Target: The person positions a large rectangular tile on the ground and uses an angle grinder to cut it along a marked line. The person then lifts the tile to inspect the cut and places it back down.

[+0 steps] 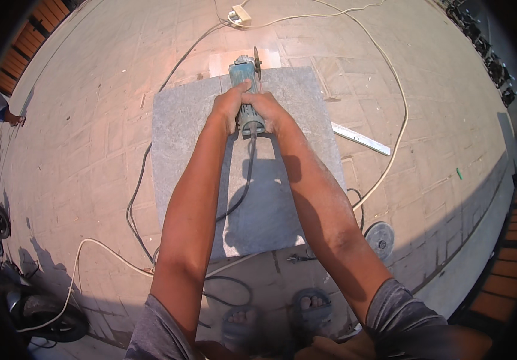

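Observation:
Both my arms reach forward over a large grey tile (183,135) lying on the paving. My left hand (228,107) and my right hand (264,109) are wrapped round the blue body of an angle grinder (241,73), one on each side. Its thin disc (256,57) stands upright on the right of the tool head, by the tile's far edge. Whether the disc touches the tile I cannot tell. A black cord (250,180) runs from the grinder's rear back across the tile. A pale board (270,59) shows just beyond the far edge.
A white power strip (240,15) lies far ahead, with a cream cable (400,90) looping right. Beside the tile are a pale metal bar (363,140) and a round grey disc (380,240). A plug (297,258) lies near my sandalled feet. Motorbikes stand left; another person's hand (17,120) shows there.

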`<action>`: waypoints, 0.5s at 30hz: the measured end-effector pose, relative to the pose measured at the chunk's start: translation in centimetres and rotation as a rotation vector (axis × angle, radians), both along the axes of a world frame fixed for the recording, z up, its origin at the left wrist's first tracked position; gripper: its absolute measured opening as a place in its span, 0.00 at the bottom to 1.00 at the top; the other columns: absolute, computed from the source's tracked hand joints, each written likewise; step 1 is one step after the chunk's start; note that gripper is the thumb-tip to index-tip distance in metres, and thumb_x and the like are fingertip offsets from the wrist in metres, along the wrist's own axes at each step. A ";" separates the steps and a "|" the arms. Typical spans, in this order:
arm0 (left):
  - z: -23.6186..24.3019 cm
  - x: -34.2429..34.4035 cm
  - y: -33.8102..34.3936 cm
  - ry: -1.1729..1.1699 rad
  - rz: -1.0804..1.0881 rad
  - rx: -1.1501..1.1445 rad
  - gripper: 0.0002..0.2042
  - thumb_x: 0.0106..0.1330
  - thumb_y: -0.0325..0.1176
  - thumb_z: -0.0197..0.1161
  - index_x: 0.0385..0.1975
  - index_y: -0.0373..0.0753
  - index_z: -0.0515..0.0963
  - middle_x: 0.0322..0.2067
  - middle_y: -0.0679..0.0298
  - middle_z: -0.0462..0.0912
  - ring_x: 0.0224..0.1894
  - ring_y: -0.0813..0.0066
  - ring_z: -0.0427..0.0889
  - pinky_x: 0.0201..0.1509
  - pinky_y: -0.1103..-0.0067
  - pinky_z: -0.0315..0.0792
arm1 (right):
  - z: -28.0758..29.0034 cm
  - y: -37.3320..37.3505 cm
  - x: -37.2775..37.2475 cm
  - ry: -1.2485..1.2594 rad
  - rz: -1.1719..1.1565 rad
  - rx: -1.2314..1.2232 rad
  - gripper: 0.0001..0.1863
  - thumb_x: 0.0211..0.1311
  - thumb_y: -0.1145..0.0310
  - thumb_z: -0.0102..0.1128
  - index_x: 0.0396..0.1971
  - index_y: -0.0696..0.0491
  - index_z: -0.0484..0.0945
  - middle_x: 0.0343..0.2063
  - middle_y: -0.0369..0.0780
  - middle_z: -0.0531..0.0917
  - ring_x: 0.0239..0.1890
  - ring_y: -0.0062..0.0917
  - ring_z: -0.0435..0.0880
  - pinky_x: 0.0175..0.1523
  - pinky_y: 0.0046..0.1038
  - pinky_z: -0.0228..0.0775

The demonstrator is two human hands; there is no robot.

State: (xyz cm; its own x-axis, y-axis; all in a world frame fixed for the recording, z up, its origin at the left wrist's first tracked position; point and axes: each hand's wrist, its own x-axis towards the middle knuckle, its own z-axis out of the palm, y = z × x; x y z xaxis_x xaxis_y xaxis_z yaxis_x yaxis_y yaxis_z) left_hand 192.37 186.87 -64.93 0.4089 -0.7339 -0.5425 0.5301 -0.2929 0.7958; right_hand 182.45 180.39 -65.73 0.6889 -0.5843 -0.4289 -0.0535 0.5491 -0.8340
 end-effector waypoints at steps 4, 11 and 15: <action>-0.2 -0.4 0.4 0.015 0.077 -0.014 0.22 0.63 0.45 0.67 0.41 0.27 0.80 0.36 0.52 0.83 0.31 0.62 0.83 0.32 0.67 0.79 | 0.0 0.4 -0.4 0.035 0.012 -0.018 0.16 0.53 0.73 0.66 0.38 0.70 0.78 0.28 0.48 0.84 0.23 0.34 0.85 0.22 0.35 0.77; -0.7 -0.7 1.1 0.008 0.046 -0.012 0.23 0.63 0.46 0.67 0.41 0.26 0.80 0.36 0.52 0.83 0.31 0.62 0.83 0.32 0.67 0.78 | 0.2 1.4 -1.1 0.004 0.002 -0.012 0.16 0.54 0.73 0.65 0.39 0.70 0.77 0.28 0.49 0.83 0.22 0.34 0.85 0.21 0.36 0.76; -0.7 -0.9 1.2 0.007 0.058 -0.014 0.24 0.63 0.47 0.67 0.42 0.26 0.80 0.36 0.52 0.83 0.31 0.62 0.83 0.32 0.66 0.78 | 0.1 1.2 -1.2 0.033 0.022 0.005 0.16 0.54 0.73 0.65 0.38 0.71 0.78 0.28 0.50 0.83 0.23 0.35 0.85 0.22 0.37 0.77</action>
